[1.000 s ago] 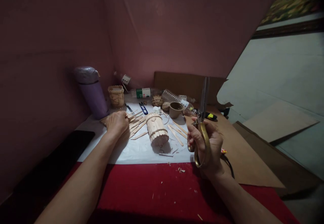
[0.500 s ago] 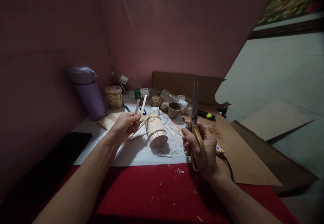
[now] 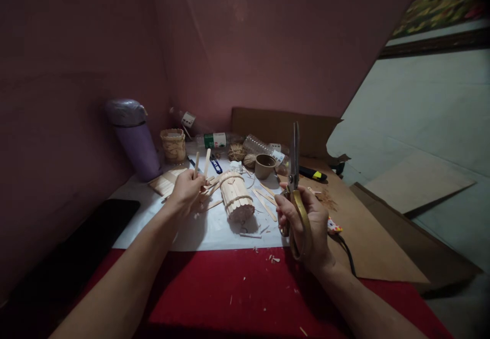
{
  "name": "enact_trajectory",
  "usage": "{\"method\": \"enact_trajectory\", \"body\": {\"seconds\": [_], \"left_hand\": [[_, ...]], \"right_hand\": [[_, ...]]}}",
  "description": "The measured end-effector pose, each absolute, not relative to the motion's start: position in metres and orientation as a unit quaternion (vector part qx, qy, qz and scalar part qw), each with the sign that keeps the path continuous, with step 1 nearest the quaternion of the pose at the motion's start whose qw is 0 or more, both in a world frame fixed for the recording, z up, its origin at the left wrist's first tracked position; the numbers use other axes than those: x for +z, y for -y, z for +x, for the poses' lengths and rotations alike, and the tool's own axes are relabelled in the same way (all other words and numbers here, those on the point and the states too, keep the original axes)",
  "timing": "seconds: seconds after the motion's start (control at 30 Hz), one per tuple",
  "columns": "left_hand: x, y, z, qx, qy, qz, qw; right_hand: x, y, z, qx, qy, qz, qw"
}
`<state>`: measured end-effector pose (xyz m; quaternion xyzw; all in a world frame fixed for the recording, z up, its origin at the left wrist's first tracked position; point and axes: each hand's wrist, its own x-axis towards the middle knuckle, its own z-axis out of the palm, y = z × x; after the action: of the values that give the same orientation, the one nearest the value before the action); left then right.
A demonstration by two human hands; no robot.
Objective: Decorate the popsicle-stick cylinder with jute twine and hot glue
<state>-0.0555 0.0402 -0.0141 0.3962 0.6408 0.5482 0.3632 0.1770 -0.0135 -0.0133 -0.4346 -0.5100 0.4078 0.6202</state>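
My left hand (image 3: 188,188) pinches two wooden craft sticks (image 3: 207,162) that point upward, above the left part of the white sheet (image 3: 153,232). In my right hand (image 3: 308,221) is a pair of scissors (image 3: 294,168) with brass-coloured handles, blades upright and together. Between my hands lies a cylinder covered in craft sticks (image 3: 235,196), on its side, with rope bound around it and a small heart shape on it. Loose craft sticks (image 3: 265,205) are scattered to both sides of it.
Behind stand a small brown pot (image 3: 265,166), twine balls (image 3: 237,151), plastic bottles (image 3: 215,140) and a stick-covered cup (image 3: 173,146). A purple tumbler (image 3: 136,145) is at left. A yellow-black cutter (image 3: 313,174) lies on cardboard (image 3: 375,247) at right; red cloth (image 3: 214,293) covers the front.
My left hand has moved slightly left and down with the two craft sticks, away from the cylinder. My right hand holds the scissors in nearly the same place.
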Motion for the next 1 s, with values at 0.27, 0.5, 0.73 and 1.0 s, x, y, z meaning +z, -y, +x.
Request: {"method": "enact_trajectory", "body": {"seconds": [0.27, 0.5, 0.73, 1.0], "left_hand": [[-0.024, -0.046, -0.055, 0.624, -0.623, 0.37, 0.294], [-0.018, -0.05, -0.057, 0.734, -0.51, 0.335, 0.296], [-0.006, -0.062, -0.071, 0.829, -0.368, 0.377, 0.187], [-0.005, -0.066, -0.078, 0.817, -0.416, 0.37, 0.151]], "right_hand": [[-0.013, 0.013, 0.177, 0.418, 0.509, -0.423, 0.623], [-0.014, 0.013, 0.177, 0.414, 0.517, -0.415, 0.623], [-0.014, 0.011, 0.177, 0.41, 0.501, -0.416, 0.639], [-0.013, 0.011, 0.179, 0.393, 0.499, -0.401, 0.66]]}}
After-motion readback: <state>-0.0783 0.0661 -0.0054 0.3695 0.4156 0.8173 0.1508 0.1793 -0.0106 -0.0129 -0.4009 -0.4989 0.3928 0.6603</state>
